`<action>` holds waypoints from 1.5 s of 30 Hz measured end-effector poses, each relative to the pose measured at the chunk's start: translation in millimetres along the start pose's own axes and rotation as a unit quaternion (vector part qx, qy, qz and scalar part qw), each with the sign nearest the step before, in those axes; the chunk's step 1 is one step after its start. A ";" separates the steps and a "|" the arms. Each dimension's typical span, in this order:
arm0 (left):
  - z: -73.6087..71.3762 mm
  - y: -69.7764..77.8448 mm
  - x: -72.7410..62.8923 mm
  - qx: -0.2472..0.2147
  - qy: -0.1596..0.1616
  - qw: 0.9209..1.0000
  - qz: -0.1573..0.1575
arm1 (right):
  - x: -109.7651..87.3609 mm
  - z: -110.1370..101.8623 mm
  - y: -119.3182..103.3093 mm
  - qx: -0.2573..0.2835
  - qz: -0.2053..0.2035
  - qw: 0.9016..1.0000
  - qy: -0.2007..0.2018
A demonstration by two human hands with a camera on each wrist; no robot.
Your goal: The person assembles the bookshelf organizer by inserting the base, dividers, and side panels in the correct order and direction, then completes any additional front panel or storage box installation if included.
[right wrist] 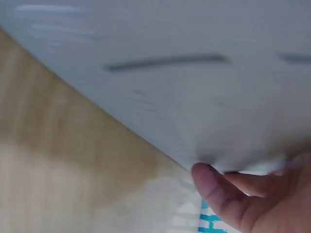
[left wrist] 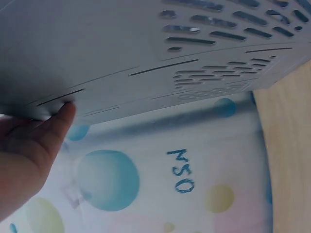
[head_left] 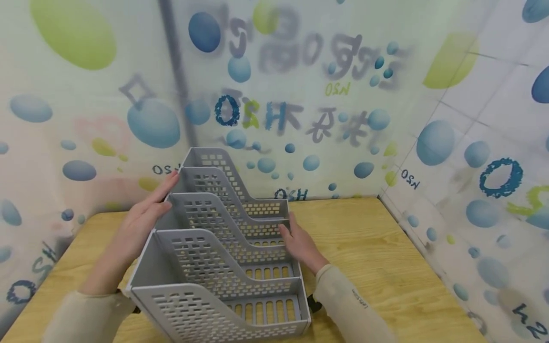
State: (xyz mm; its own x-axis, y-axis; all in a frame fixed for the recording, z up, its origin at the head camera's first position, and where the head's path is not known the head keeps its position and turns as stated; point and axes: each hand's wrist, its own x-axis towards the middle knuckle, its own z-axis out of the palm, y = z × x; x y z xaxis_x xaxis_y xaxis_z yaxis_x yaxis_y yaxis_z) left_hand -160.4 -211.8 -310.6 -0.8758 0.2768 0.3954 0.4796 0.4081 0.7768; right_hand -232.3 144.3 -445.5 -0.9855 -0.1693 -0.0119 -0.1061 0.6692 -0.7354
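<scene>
A grey plastic file organizer [head_left: 201, 286], with several slanted perforated dividers, stands on the wooden table. My left hand [head_left: 137, 224] lies along the outside of its tall left wall, fingers extended toward the back. In the left wrist view, the fingertips of that hand [left wrist: 36, 145] touch the outer wall surface [left wrist: 107, 53]. At the low front side, my right hand [head_left: 302, 243] grips the wall, thumb over the top edge and other fingers outside. The right wrist view shows fingers of this hand [right wrist: 243, 194] against the slotted outer wall [right wrist: 160, 92]; part of the hand is cut off.
The wooden table [head_left: 351, 247] extends to the right of the organizer, and a strip shows at its left. A printed curtain [head_left: 309, 143] with bubble patterns hangs behind the table. Another printed sheet [head_left: 463, 200] runs along the right side.
</scene>
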 end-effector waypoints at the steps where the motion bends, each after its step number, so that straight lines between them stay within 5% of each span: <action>1: -1.9 2.1 -0.9 0.009 -0.008 1.000 -0.011 | 1.5 -4.6 0.5 0.006 -0.002 1.000 -0.003; 5: -9.0 8.7 -16.0 0.032 -0.041 0.998 -0.029 | 11.0 -24.4 4.6 0.040 0.015 0.999 -0.021; 13: -13.2 10.5 -69.0 0.059 -0.083 0.994 -0.036 | 24.3 -37.3 18.5 0.097 0.030 0.994 -0.050; 18: -13.6 2.7 -66.6 0.020 -0.080 0.997 -0.006 | 28.4 -35.2 23.0 0.090 0.022 0.995 -0.040; 22: -12.7 -6.3 -54.1 -0.059 -0.071 0.995 0.030 | 30.6 -45.1 27.5 0.071 0.024 0.997 -0.035; 26: -12.7 -12.3 -38.2 -0.108 -0.044 0.992 0.038 | 28.3 -63.9 34.2 0.055 0.011 0.997 -0.056; 30: -12.7 -8.4 -25.3 -0.070 -0.010 0.997 0.010 | 25.4 -75.2 43.6 0.044 0.004 0.997 -0.070; 35: -5.2 3.9 -14.2 -0.027 0.071 0.996 -0.040 | 25.6 -72.7 54.0 -0.012 0.007 1.000 0.000; 38: 8.2 8.7 -12.5 0.018 0.180 0.983 -0.026 | 26.6 -70.1 58.2 -0.066 0.002 0.994 0.086; 41: 26.6 10.4 -18.8 0.090 0.270 0.958 0.008 | 24.0 -72.5 61.5 -0.103 -0.003 0.981 0.162; 43: 39.5 11.0 -28.3 0.132 0.285 0.949 0.023 | 20.3 -76.0 63.9 -0.131 -0.009 0.973 0.192; 45: 51.3 8.8 -39.7 0.162 0.260 0.951 0.031 | 15.3 -79.7 64.3 -0.161 -0.006 0.965 0.205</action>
State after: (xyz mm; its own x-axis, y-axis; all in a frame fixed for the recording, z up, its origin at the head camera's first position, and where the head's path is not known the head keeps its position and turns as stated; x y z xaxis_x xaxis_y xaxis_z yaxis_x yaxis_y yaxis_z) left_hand -118.7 -174.5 -344.6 -0.7129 -0.1235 0.6903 0.4493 0.6754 0.5848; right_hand -264.8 242.4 -439.1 -0.9464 0.0775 0.3136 -0.0893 0.8702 -0.4845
